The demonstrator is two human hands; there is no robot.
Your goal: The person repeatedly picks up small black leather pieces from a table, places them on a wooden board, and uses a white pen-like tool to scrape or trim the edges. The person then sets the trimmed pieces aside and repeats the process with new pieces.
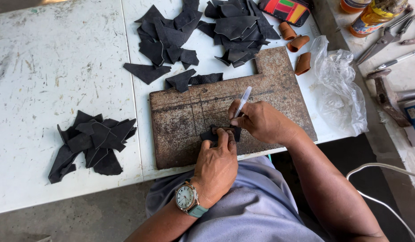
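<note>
My left hand point(217, 163) presses a small brown template and a black leather piece point(210, 135) flat against a rusty metal plate point(185, 121) on the white table. The fingers are spread over the piece's near edge. My right hand point(260, 121) grips a clear-barrelled pen point(243, 101), its tip down at the template's right edge. A watch with a teal strap point(188, 199) sits on my left wrist.
Heaps of black leather offcuts lie at the left point(91, 143) and far centre point(171, 38), point(238, 29). Three brown thimble-like caps point(298, 43), a crumpled clear plastic bag point(339, 85), pliers point(386, 36), a hammer point(386, 94) and glue bottles point(373, 15) sit to the right.
</note>
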